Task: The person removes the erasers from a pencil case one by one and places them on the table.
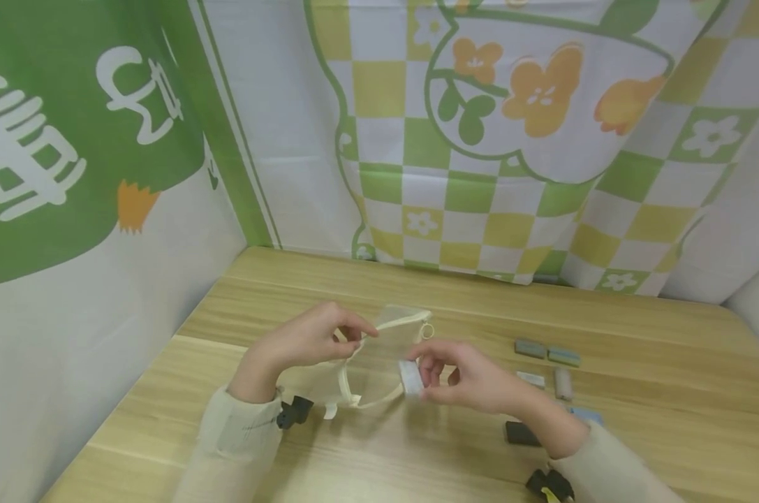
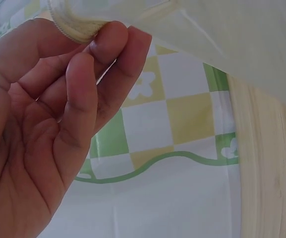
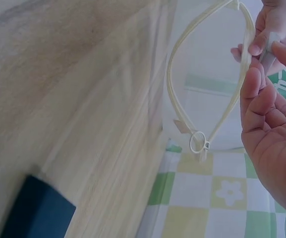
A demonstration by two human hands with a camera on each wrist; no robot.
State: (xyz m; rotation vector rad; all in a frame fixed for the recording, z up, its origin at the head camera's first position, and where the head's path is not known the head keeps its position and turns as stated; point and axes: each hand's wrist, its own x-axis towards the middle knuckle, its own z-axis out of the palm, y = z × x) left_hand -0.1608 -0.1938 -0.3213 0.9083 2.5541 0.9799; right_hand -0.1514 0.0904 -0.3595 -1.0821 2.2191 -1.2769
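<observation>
A see-through zip pouch [image 1: 379, 353] with a cream zipper stands on the wooden table, its mouth spread open. My left hand [image 1: 319, 339] pinches the zipper edge on the left side, between thumb and fingers. In the left wrist view the cream zipper [image 2: 78, 30] runs across those fingertips. My right hand [image 1: 463, 374] pinches a small pale grey rectangular block [image 1: 410, 378] at the near right rim of the pouch. From the head view, I cannot tell whether the block is inside the mouth or just before it. A round zipper pull ring [image 3: 198, 142] hangs at one end of the zipper.
Right of my right hand lie two grey-green blocks [image 1: 530, 348], a white block [image 1: 531, 379], a beige block [image 1: 563, 384], a blue piece [image 1: 586, 416] and a dark block [image 1: 521, 434]. A patterned curtain [image 1: 461, 216] hangs behind the table [image 1: 366, 468]; black mounts are on both wrists.
</observation>
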